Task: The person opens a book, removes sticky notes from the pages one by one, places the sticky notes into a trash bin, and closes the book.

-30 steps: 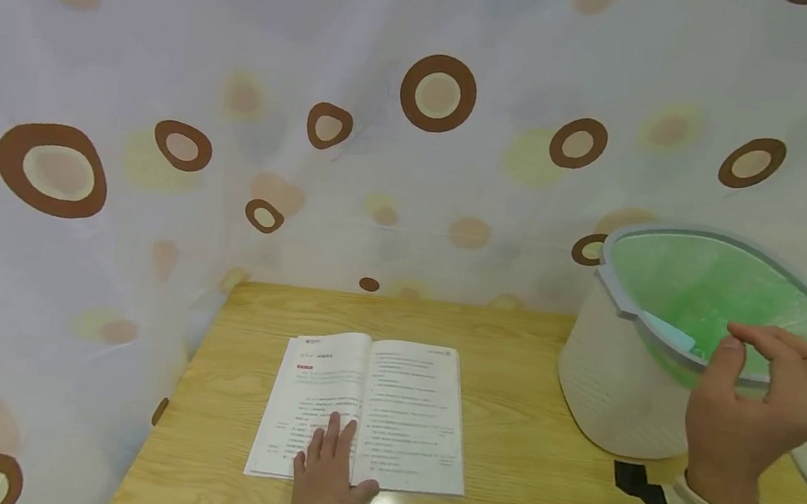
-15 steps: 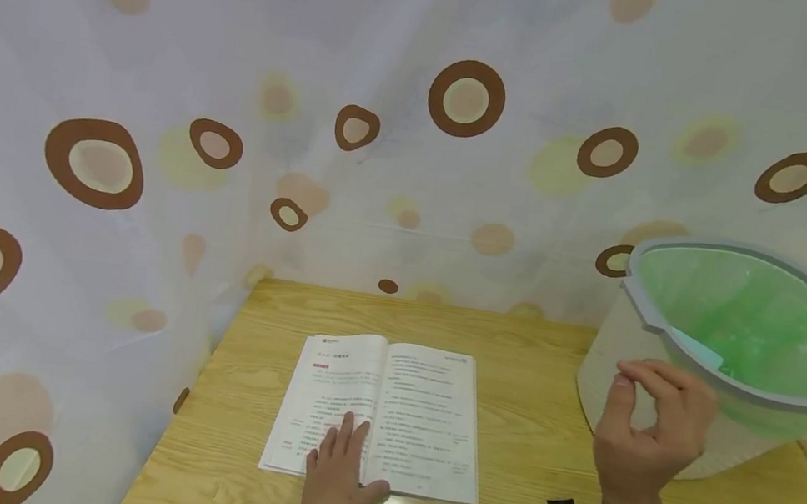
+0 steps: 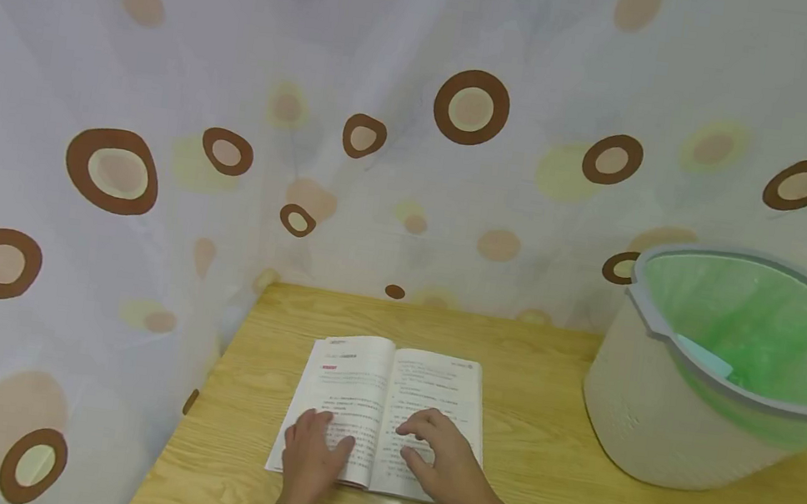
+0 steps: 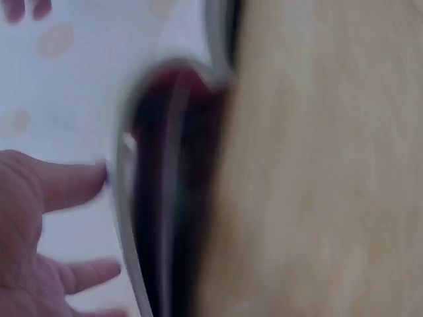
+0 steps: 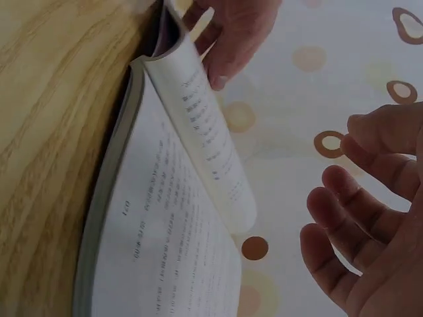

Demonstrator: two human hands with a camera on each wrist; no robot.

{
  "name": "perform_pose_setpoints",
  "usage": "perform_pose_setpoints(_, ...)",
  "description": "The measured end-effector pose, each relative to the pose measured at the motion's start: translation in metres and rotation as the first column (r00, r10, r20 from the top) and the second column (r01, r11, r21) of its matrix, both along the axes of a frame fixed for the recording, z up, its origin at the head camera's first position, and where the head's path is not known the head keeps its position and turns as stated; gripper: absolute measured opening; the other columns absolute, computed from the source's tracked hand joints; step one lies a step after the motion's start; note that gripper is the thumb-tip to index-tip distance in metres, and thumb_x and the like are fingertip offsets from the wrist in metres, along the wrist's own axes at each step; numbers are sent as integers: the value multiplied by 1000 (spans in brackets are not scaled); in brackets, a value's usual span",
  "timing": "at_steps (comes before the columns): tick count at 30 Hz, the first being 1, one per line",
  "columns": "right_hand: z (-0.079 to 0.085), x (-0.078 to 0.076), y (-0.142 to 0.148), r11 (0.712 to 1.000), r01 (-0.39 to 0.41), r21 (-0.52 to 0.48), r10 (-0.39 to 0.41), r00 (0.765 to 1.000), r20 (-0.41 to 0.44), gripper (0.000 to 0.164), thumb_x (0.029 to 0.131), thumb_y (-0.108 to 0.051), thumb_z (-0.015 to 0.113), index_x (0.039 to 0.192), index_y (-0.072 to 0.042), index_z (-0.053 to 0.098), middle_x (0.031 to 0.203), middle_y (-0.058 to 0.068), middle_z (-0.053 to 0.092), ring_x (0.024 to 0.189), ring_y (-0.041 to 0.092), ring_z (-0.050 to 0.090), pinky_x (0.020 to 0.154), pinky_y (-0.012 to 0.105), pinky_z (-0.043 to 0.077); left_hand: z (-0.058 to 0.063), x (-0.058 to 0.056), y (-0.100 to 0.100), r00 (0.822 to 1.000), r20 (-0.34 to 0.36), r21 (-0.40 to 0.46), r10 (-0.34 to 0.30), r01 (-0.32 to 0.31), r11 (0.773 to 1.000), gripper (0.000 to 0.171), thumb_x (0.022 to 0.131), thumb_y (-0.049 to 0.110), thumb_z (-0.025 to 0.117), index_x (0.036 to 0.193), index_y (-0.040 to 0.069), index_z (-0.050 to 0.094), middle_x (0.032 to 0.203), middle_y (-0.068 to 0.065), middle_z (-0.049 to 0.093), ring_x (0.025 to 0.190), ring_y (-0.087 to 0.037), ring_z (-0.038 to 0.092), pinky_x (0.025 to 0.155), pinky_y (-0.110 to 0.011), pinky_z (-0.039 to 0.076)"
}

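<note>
An open book (image 3: 433,382) with printed pages lies on the wooden table. My left hand (image 3: 313,455) is at the lower part of the left page, thumb and fingers spread apart. In the left wrist view, its thumb (image 4: 76,185) meets the book's pale edge, while the dark cover (image 4: 175,185) shows blurred beside the wood. My right hand (image 3: 452,470) hovers over the lower right page, fingers loosely bent and holding nothing. The right wrist view shows these fingers (image 5: 357,205) apart from the pages, and the book's left part curving up beside my left hand (image 5: 241,33).
A pale bin (image 3: 653,434) with a grey rim and green lining stands at the right. A light blue flat piece (image 3: 704,356) shows at its rim. The wooden table (image 3: 529,402) meets a spotted wall covering (image 3: 398,50) behind and at the left.
My right hand has moved left from in front of the bin to above the right page. My left hand has shifted slightly left, its fingers more bent. The view has turned somewhat right.
</note>
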State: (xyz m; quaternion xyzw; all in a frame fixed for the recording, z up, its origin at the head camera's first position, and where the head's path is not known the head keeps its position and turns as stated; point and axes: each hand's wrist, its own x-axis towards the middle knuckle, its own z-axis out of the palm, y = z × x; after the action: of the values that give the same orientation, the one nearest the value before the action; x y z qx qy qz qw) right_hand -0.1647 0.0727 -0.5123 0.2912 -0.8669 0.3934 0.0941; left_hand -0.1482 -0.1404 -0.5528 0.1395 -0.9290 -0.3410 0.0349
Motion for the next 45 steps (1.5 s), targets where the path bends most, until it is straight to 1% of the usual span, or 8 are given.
perform_pose_setpoints(4, -14, -2, -4, 1000, 8, 28, -12, 991, 131, 24, 83, -10, 68, 107, -10, 65, 109, 0, 62, 94, 15, 59, 79, 34, 56, -7, 0, -15, 990, 64, -29, 128, -127, 992, 72, 82, 39, 67, 132, -7, 44, 143, -34, 31, 131, -51, 26, 98, -73, 29)
perform_pose_setpoints(13, -29, -12, -2, 999, -1, -55, 22, 925, 378, 31, 91, -16, 60, 122, -9, 58, 121, 9, 63, 99, 22, 61, 78, 34, 54, 8, -2, -20, 992, 106, 122, 67, -80, 989, 72, 90, 39, 58, 140, -7, 34, 135, -32, 47, 124, -50, 41, 99, -68, 34)
perform_pose_setpoints(19, -26, -16, 2, 995, 1, -104, 48, 882, 469, 40, 96, -24, 55, 132, -5, 52, 128, 19, 59, 105, 30, 61, 83, 44, 55, 25, 2, 16, 990, -107, 330, 94, -54, 942, 62, 88, 22, 63, 139, 0, 36, 133, -24, 50, 116, -39, 53, 93, -54, 48)
perform_pose_setpoints(24, -20, -22, 20, 951, 145, -274, 48, 805, 591, 44, 102, -28, 43, 135, 1, 47, 127, 26, 59, 106, 36, 61, 84, 46, 55, 36, 3, 58, 959, -278, 468, -48, 178, 865, 62, 87, 19, 66, 140, 11, 35, 126, -18, 50, 105, -30, 57, 74, -37, 57)
perform_pose_setpoints(31, -17, -27, 43, 879, 300, -371, 72, 685, 725, 61, 105, -41, 27, 129, 11, 49, 115, 26, 64, 95, 22, 64, 81, 37, 56, 29, 6, 94, 818, -276, 203, -504, 562, 802, 52, 91, 30, 60, 137, 8, 45, 136, -15, 53, 123, -31, 51, 101, -45, 47)
perform_pose_setpoints(36, -23, -30, 41, 907, 316, -278, -52, 740, 671, 42, 97, -25, 51, 123, 8, 55, 107, 22, 68, 86, 19, 65, 70, 33, 57, 19, 1, 93, 709, -204, -49, -675, 681, 730, 53, 94, 35, 52, 140, 10, 45, 145, -11, 47, 133, -32, 42, 108, -50, 39)
perform_pose_setpoints(38, -29, -32, 39, 919, 341, -199, -153, 772, 617, 35, 90, -15, 59, 118, 8, 58, 102, 20, 70, 81, 19, 65, 67, 33, 57, 13, -2, 87, 713, -175, -136, -679, 665, 734, 52, 93, 37, 52, 137, 10, 49, 144, -11, 49, 132, -35, 42, 107, -52, 39)
perform_pose_setpoints(45, -51, -33, 41, 900, 383, 210, -432, 848, 307, 70, 72, -15, 73, 133, 6, 47, 115, 26, 57, 101, 38, 55, 88, 55, 49, -8, 4, 63, 861, -22, -285, -507, 481, 829, 57, 73, 25, 62, 128, 12, 56, 142, -8, 50, 126, -42, 43, 90, -65, 43)
